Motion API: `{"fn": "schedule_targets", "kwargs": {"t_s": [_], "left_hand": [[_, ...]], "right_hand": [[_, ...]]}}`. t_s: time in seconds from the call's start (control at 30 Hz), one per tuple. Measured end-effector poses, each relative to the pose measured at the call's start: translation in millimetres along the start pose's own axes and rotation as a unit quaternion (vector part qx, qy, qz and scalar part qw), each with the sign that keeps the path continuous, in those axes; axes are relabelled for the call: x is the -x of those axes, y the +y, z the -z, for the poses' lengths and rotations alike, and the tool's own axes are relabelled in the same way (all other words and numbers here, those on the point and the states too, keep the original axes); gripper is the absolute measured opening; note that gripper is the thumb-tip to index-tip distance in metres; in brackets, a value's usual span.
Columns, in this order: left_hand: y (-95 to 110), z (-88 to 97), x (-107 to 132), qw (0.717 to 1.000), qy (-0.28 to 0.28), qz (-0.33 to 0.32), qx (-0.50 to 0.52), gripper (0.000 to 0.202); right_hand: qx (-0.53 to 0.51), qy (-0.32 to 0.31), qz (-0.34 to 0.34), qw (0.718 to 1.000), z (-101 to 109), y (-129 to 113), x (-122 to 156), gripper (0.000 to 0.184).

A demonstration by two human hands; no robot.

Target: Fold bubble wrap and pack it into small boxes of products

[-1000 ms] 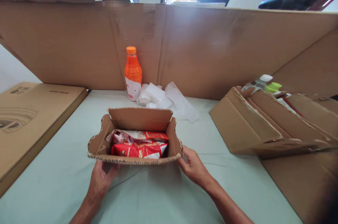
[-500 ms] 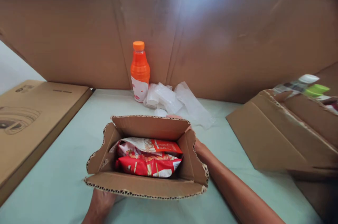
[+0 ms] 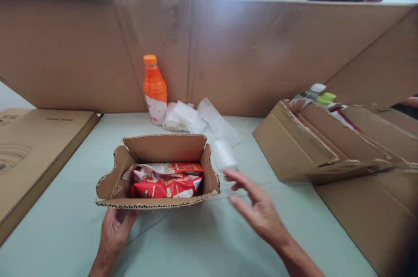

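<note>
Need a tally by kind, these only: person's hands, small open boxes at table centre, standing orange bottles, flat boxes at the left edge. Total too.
Left hand and right hand: 2
Small open box, red packets inside: 1
Standing orange bottle: 1
Flat box at the left edge: 1
Total: 5

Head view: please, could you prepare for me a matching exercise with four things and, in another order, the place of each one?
Things
1. Orange bottle
2. Red packet
3. Left hand
4. Right hand

Places
A. At the near side of the open box
B. Inside the open box
C. Apart from the open box, near the plastic roll
D. Upright by the tall cardboard wall

Pairs: 1-D, 2-B, 3-A, 4-C
</note>
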State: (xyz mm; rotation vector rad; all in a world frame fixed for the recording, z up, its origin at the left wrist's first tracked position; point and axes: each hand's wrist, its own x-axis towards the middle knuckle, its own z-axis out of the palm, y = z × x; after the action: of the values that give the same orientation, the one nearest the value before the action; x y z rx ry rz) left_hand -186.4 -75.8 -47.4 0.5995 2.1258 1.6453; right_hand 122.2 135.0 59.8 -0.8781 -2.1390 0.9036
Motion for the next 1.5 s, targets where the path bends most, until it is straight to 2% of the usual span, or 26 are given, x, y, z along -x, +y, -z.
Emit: {"fn": "schedule_targets", "kwargs": {"t_s": [0.1, 0.17, 0.3, 0.4, 0.5, 0.57, 0.63, 0.73, 0.8, 0.83, 0.9, 0.97, 1.03, 1.1, 1.2, 1.3, 1.4, 1.5], "left_hand": [[6, 1.2, 5, 1.000, -0.023, 0.016, 0.015, 0.064], [14, 0.9, 6, 0.999, -0.044, 0.024, 0.022, 0.067], [36, -8.9, -9, 0.998, -0.045, 0.040, 0.033, 0.069], [49, -23.0, -31, 0.998, -0.042, 0.010, 0.039, 0.067], [50, -31.7, -46, 0.997, -0.056, -0.015, 0.051, 0.064], [43, -31.5, -48, 0.996, -0.061, -0.008, 0.060, 0.064], [34, -28.2, -46, 0.996, -0.044, 0.005, 0.075, 0.067], [26, -23.1, -42, 0.995, -0.014, 0.022, 0.095, 0.075], [27, -19.8, -39, 0.994, -0.011, 0.037, 0.099, 0.081], [29, -17.5, -37, 0.994, -0.012, 0.040, 0.098, 0.084], [33, -10.8, -25, 0.996, -0.015, 0.034, 0.078, 0.085], [35, -2.7, -5, 0.999, -0.007, 0.020, 0.045, 0.080], [35, 2.7, 22, 1.000, 0.000, 0.016, 0.024, 0.070], [35, 1.4, 49, 0.999, -0.023, 0.027, 0.029, 0.065], [44, -13.0, 81, 0.987, -0.122, 0.047, 0.097, 0.070], [62, -30.3, 97, 0.942, -0.218, 0.104, 0.234, 0.081], [76, -40.5, 107, 0.876, -0.290, 0.203, 0.329, 0.094], [78, -47.0, 124, 0.846, -0.336, 0.262, 0.320, 0.097]], "right_hand": [[-0.019, -0.064, 0.010, 0.998, -36, -10, -1, 0.062], [-0.029, -0.079, 0.006, 0.996, -52, -10, -1, 0.058], [-0.045, -0.062, -0.011, 0.997, -71, -5, -11, 0.051], [-0.051, -0.059, -0.021, 0.997, -79, 0, -27, 0.058], [-0.004, -0.067, 0.037, 0.997, -73, 10, -36, 0.063], [0.092, -0.048, 0.113, 0.988, -58, 21, -36, 0.066], [0.218, -0.017, 0.162, 0.962, -38, 35, -37, 0.073], [0.374, 0.000, 0.148, 0.916, -14, 58, -50, 0.077], [0.400, -0.005, 0.129, 0.907, -5, 71, -63, 0.063], [0.383, 0.003, 0.119, 0.916, -3, 75, -69, 0.052], [0.293, 0.056, 0.089, 0.950, 1, 75, -74, 0.033], [0.153, 0.139, 0.035, 0.978, 7, 65, -69, 0.024], [-0.004, 0.197, -0.028, 0.980, 14, 46, -54, 0.024], [-0.155, 0.218, -0.087, 0.960, 20, 21, -35, 0.029], [-0.314, 0.212, -0.145, 0.914, 22, -17, -7, 0.034], [-0.383, 0.193, -0.182, 0.885, 11, -47, 14, 0.036], [-0.427, 0.179, -0.202, 0.863, -13, -56, 30, 0.038], [-0.448, 0.198, -0.227, 0.842, -46, -44, 39, 0.039]]}}
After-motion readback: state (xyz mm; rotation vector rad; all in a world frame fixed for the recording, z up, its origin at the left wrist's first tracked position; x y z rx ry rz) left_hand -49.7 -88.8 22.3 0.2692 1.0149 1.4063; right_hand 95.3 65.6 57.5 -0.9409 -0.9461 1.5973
